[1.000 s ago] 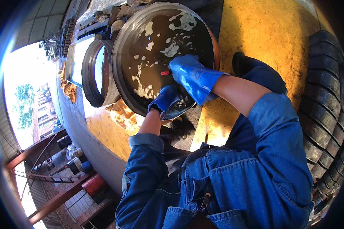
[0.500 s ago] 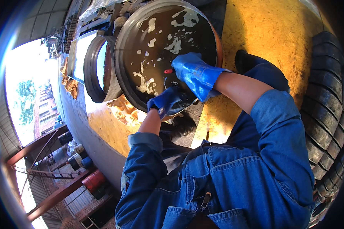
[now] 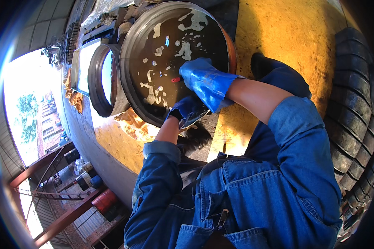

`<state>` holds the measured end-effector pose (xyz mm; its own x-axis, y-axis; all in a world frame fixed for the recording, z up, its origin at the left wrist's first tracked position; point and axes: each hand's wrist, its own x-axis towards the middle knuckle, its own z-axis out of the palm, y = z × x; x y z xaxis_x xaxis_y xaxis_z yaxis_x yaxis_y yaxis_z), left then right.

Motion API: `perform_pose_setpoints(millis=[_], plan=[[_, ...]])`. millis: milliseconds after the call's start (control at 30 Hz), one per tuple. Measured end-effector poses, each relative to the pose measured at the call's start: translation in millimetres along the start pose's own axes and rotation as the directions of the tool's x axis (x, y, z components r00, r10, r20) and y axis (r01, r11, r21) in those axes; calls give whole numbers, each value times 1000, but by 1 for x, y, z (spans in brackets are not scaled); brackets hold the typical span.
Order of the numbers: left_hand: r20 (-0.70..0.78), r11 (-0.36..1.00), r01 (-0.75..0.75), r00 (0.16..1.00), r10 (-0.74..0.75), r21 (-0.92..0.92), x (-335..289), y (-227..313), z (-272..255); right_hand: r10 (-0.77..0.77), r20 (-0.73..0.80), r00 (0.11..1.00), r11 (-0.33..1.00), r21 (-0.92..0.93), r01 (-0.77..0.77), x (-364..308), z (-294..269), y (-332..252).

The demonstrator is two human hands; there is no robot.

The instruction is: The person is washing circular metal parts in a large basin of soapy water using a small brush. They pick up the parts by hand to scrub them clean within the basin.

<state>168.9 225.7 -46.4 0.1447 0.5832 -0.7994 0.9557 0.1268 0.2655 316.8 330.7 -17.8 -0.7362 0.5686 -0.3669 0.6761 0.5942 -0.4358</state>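
A big round tub (image 3: 138,30) holds murky brown liquid (image 3: 164,66) with pale foam patches floating on it. My right hand (image 3: 201,79), in a long blue rubber glove, is closed over the liquid near the tub's right side. A short red end (image 3: 176,79) of something sticks out of that fist; the rest is hidden. My left hand (image 3: 184,108), also blue-gloved, reaches over the tub's near rim just below the right one. Its fingers lie in dark shadow at the liquid and cannot be made out.
An open metal ring (image 3: 100,79) stands left of the tub, beside crumpled yellowish sheeting (image 3: 135,124). A yellow plate (image 3: 286,29) lies to the right, with a large black tyre (image 3: 349,99) beyond. A red drum (image 3: 104,200) stands at lower left.
My left hand has moved to the right, closer beneath my right hand. The right hand keeps its closed hold over the liquid. The view has shifted slightly.
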Motion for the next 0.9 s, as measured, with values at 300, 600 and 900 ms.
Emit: perform_pose_setpoints(millis=[300, 600, 900], plan=[[-46, 988, 43, 998, -37, 146, -11, 23, 15, -25, -121, 992, 997, 65, 33, 5, 15, -6], [-156, 997, -75, 985, 69, -31, 6, -50, 14, -21, -102, 995, 1000, -23, 18, 14, 16, -2], [-159, 997, -73, 985, 73, 4, -1, -87, 6, -138, -92, 986, 983, -133, 125, 26, 28, -1]])
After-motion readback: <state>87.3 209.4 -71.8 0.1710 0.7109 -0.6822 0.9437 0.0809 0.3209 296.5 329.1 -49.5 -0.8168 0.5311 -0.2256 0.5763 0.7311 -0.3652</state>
